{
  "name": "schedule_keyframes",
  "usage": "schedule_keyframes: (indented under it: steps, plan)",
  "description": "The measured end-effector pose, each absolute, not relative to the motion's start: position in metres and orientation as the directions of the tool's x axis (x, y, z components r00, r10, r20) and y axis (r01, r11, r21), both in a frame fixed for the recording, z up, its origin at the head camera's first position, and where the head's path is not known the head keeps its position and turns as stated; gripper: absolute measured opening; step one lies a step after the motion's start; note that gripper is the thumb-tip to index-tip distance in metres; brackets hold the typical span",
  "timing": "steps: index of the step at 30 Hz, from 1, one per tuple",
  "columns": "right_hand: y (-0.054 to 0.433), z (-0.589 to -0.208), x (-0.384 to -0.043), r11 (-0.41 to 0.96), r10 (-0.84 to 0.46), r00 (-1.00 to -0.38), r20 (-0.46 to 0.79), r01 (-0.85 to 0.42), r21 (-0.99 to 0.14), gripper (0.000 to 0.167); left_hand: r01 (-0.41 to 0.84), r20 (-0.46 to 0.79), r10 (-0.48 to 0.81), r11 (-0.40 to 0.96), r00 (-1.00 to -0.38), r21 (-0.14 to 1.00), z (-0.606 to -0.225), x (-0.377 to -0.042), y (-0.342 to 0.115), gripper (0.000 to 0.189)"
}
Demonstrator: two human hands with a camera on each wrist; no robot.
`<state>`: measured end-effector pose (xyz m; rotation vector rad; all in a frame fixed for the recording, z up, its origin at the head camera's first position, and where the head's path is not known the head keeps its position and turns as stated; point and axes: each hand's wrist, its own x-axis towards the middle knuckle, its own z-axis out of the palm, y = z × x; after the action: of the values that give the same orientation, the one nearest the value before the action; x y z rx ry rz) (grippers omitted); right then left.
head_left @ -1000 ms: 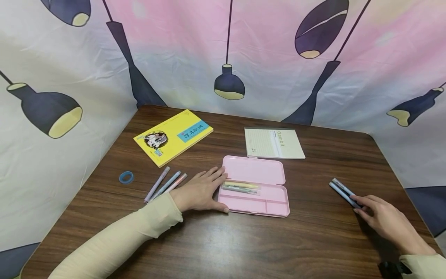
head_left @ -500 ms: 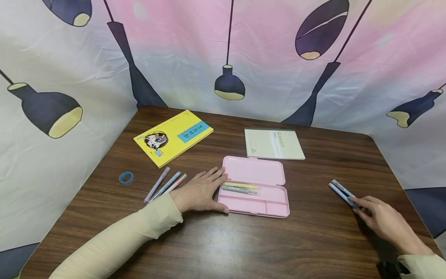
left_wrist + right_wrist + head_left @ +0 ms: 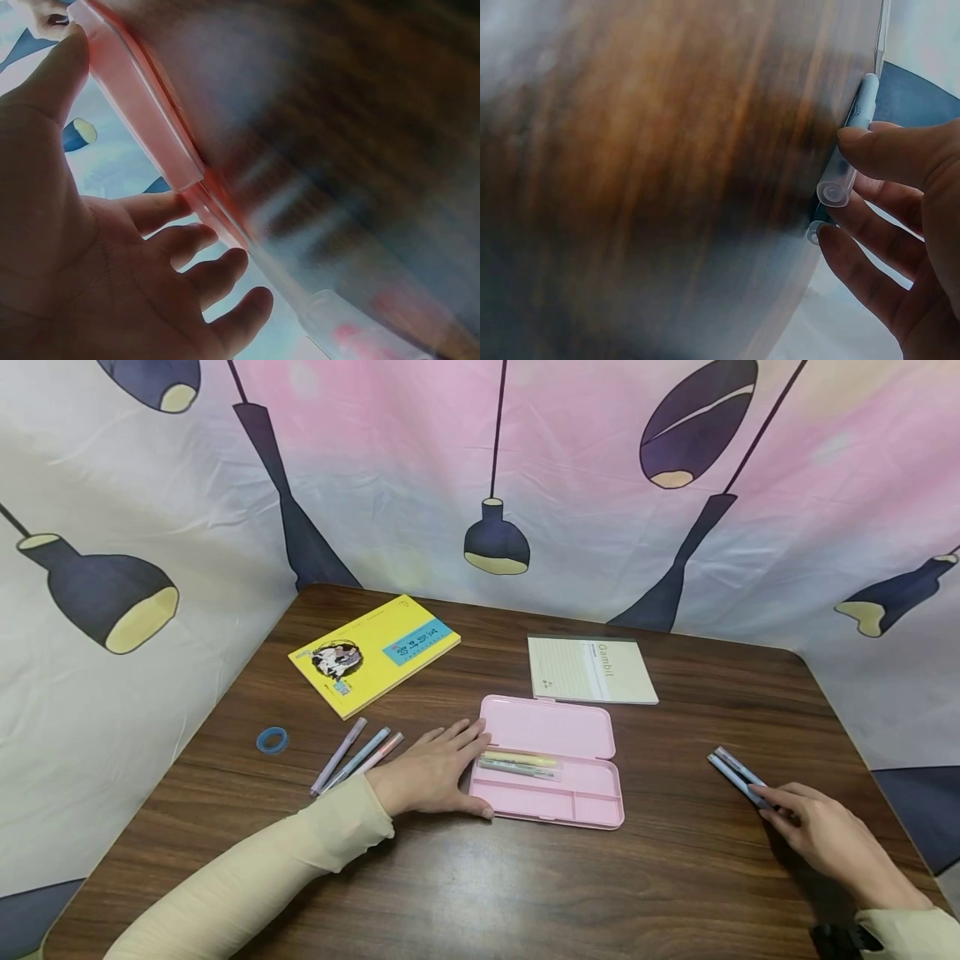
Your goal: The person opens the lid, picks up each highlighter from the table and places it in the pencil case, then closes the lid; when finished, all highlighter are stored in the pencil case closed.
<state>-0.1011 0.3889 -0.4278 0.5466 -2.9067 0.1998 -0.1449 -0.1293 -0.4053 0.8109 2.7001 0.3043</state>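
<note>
In the head view a pink pencil case [image 3: 547, 727] lies with its lid folded back, and a yellow pen [image 3: 525, 758] and a grey-green pen [image 3: 517, 770] are in its long compartment. My left hand [image 3: 431, 777] is spread against the case's left side, thumb at the near corner and fingertips along the lid edge; the left wrist view has the thumb [image 3: 64, 71] touching the case wall. Far to the right, my right hand [image 3: 832, 835] pinches the near ends of a light blue pen [image 3: 727, 772] and a greyish pen [image 3: 738, 762], lying side by side.
Left of the case are several loose pens [image 3: 341, 752], partly behind the left forearm, and a blue tape ring [image 3: 272, 741]. A yellow book [image 3: 367, 643] lies at the back left, a cream notebook [image 3: 588, 668] behind the case. A printed cloth [image 3: 405, 485] hangs beyond the table.
Both hands, the pens and the pencil case keep their places. Only a very slight shift of the whole head view shows.
</note>
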Motion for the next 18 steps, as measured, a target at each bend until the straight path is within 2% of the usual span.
schedule_keyframes:
  steps: [18]
  plan:
    - [0.3897, -0.4281, -0.101, 0.923, -0.345, -0.919, 0.189, -0.369, -0.107, 0.038, 0.499, -0.226, 0.564, 0.818, -0.795, 0.284, -0.4048, -0.1445, -0.1292, 0.109]
